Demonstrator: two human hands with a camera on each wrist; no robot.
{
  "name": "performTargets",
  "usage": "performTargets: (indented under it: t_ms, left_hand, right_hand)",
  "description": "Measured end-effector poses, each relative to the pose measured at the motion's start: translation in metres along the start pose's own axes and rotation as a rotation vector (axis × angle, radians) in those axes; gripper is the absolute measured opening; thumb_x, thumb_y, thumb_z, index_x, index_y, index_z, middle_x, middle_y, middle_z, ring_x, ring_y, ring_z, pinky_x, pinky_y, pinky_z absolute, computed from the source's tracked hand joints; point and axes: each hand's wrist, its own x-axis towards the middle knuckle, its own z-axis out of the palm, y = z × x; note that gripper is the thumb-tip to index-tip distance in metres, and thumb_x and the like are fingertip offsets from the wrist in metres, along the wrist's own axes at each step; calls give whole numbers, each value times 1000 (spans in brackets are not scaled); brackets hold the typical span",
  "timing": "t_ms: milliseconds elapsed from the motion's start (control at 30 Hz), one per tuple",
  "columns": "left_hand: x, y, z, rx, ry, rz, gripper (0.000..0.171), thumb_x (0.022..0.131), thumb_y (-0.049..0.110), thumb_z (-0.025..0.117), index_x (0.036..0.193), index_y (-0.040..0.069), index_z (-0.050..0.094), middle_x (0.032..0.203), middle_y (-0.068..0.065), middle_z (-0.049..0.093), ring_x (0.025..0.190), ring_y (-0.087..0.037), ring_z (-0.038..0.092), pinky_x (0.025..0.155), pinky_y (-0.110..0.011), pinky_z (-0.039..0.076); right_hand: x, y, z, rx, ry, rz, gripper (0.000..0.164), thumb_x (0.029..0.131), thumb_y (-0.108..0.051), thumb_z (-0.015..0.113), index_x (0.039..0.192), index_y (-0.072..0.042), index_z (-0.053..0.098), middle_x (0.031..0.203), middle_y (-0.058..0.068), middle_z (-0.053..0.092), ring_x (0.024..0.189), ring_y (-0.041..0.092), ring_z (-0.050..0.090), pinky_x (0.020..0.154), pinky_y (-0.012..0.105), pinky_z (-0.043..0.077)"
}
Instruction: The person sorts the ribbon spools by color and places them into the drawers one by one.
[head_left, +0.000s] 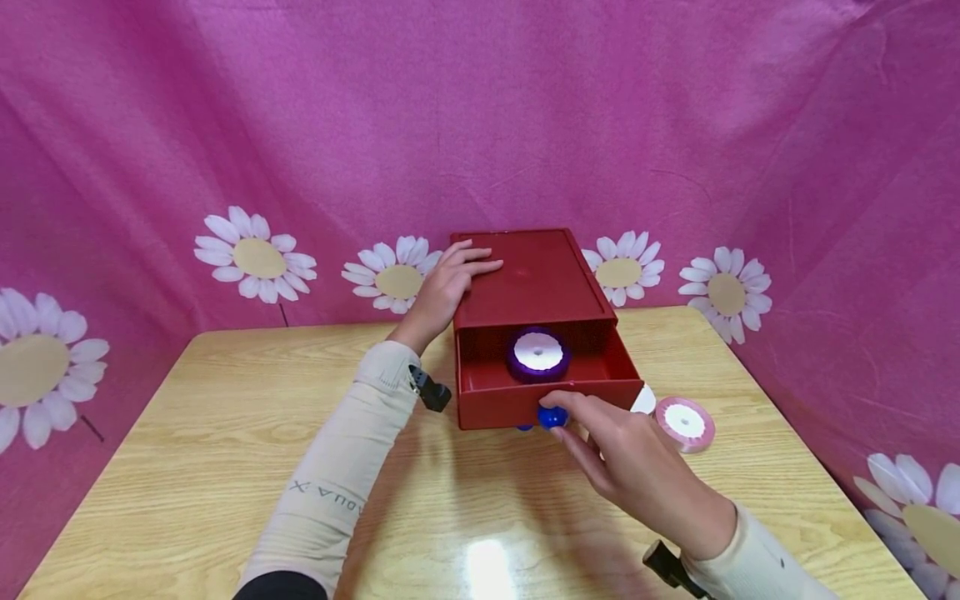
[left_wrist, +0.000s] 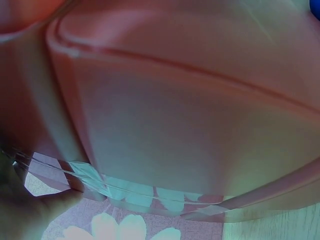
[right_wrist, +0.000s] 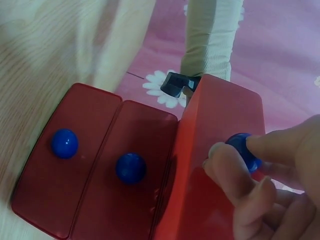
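Note:
A red drawer cabinet (head_left: pixel 536 279) stands toward the back of the table. Its top drawer (head_left: pixel 497 407) is pulled out, and a spool of purple ribbon (head_left: pixel 538 353) with a white face lies inside. My right hand (head_left: pixel 645 454) pinches the round blue knob (head_left: pixel 552 416) on that drawer's front between thumb and fingers. On the cabinet's top left edge rests my left hand (head_left: pixel 450 282), fingers extended over the lid. The right wrist view shows two lower drawers pushed in, with blue knobs (right_wrist: pixel 64 143) of their own.
To the right of the cabinet, a spool of pink ribbon (head_left: pixel 686 423) lies flat on the wooden table (head_left: pixel 247 417). A white piece (head_left: pixel 643 400) shows partly behind the drawer's corner. Pink cloth (head_left: pixel 375 125) with daisies hangs behind and at both sides.

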Motion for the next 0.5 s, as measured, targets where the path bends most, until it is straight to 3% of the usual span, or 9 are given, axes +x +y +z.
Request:
performTargets:
  t_ms: [100, 200, 300, 500]
  left_hand:
    - [0, 0, 0, 0, 0, 3, 49, 93, 10, 31, 127, 13, 66, 140, -1, 52, 142, -15, 25, 116, -33, 14]
    - [0, 1, -1, 3, 0, 14, 48, 93, 9, 31, 126, 13, 66, 139, -2, 53, 142, -16, 25, 116, -32, 14]
    - [0, 1, -1, 5, 2, 24, 48, 92, 8, 31, 126, 12, 66, 139, -3, 53, 142, -17, 26, 116, -31, 14]
    - [0, 1, -1, 3, 4, 29, 49, 92, 8, 32, 126, 12, 66, 138, -3, 54, 142, -17, 26, 116, -31, 14]
  right_hand:
    - [1, 1, 0, 15, -7, 4, 38, 101, -39, 42, 120, -12, 60, 102, -7, 66, 74, 0, 58, 63, 18, 52]
    - [4, 2, 0, 26, -20, 19, 29, 98, -28, 56, 122, -11, 59, 104, -6, 66, 74, 0, 57, 64, 16, 52]
    - [6, 4, 1, 30, -26, 32, 33, 90, -12, 66, 122, -11, 59, 104, -6, 65, 73, 0, 55, 63, 16, 51]
    - [10, 7, 3, 30, -32, 42, 35, 88, -8, 68, 122, -11, 58, 106, -4, 66, 77, 1, 59, 67, 21, 54]
